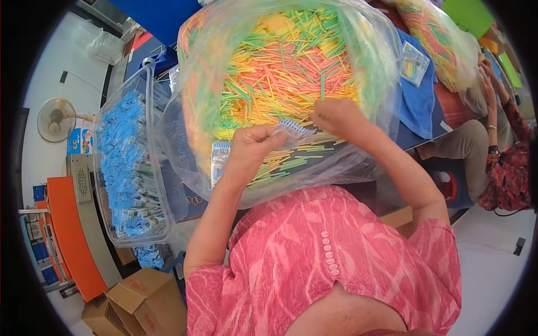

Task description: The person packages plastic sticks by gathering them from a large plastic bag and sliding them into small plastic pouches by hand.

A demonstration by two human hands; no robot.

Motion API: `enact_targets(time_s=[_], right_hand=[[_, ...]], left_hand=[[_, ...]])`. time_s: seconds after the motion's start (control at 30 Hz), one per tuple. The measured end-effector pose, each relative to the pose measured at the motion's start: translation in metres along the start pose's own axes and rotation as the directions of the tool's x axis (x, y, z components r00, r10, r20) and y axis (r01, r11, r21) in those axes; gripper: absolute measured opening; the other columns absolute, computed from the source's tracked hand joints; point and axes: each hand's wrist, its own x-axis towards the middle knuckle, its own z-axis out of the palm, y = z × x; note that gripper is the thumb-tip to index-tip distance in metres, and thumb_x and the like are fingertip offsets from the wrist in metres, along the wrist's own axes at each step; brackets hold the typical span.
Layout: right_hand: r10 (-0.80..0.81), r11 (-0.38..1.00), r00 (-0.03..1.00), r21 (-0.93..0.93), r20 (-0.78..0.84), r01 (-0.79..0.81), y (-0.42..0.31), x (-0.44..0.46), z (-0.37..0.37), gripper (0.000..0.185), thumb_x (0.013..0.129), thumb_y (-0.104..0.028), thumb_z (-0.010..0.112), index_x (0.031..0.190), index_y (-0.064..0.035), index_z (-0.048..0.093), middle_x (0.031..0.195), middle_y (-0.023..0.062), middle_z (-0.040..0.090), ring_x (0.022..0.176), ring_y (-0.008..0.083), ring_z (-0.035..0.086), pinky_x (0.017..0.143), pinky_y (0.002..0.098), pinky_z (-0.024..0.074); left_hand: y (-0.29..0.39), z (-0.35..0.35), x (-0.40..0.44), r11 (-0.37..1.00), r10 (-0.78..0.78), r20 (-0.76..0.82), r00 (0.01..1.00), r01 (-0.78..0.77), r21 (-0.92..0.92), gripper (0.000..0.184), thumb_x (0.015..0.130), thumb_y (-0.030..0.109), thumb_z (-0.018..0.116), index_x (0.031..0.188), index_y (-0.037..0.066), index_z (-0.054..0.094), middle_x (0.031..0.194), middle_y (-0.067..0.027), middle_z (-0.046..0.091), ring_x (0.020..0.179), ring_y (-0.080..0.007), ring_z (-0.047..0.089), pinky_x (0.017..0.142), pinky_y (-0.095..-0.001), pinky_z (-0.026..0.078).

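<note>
A large clear plastic bag (378, 84) lies open in front of me, full of thin sticks (291, 73) in pink, yellow, orange and green. Over its near side, my left hand (255, 144) is closed on the edge of a small clear plastic packet (294, 130) with a blue-and-white patterned border. My right hand (341, 119) is just right of the packet, above the sticks, with its fingers pinched together. What those fingers hold, if anything, is hidden. A similar flat packet (220, 159) lies beside my left wrist at the bag's near left.
A clear plastic bin (166, 224) heaped with blue-edged packets (126, 151) stands at left. Cardboard boxes (147, 302) sit below it. At right are a blue cloth (417, 109) with a filled packet (414, 64) on it, another bag of sticks (428, 33), and a co-worker's hands (488, 84).
</note>
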Motion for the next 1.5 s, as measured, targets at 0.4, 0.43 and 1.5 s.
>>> enact_targets(time_s=[0.4,0.43,1.5], right_hand=[[0.258,0.694,0.881,0.559,0.396,-0.454,-0.06,0.054,-0.065,0.025,0.087,-0.028,0.062,0.072,-0.0081,0.059,0.062,-0.0092,0.046,0.057,-0.0006,0.04,0.049,0.0203,0.0303],[0.215,0.698,0.889,0.573,0.404,-0.429,-0.058,0.054,-0.061,0.025,0.087,-0.028,0.062,0.072,-0.0084,0.06,0.062,-0.0093,0.046,0.057,-0.0006,0.039,0.048,0.0204,0.0297],[0.145,0.928,0.979,0.363,-0.145,-0.084,-0.072,0.03,-0.022,0.019,0.077,-0.015,0.07,0.069,-0.0032,0.056,0.061,0.0083,0.051,0.052,0.0121,0.05,0.049,0.0273,0.0406]], left_hand=[[0.008,0.007,-0.001,0.998,0.051,0.199,0.979,-0.055,0.012,0.01,0.082,0.004,0.068,0.09,-0.002,0.071,0.083,-0.0019,0.068,0.076,-0.006,0.059,0.069,-0.0219,0.048],[0.008,0.008,-0.001,0.998,0.053,0.2,0.978,-0.055,0.007,0.01,0.082,0.004,0.068,0.09,-0.002,0.071,0.083,-0.0019,0.068,0.076,-0.006,0.059,0.069,-0.0219,0.048],[-0.001,0.029,0.004,0.834,0.385,0.287,0.877,-0.464,0.3,0.01,0.076,0.002,0.07,0.085,0.0,0.068,0.081,-0.0071,0.067,0.078,-0.0136,0.065,0.068,-0.0262,0.05]])
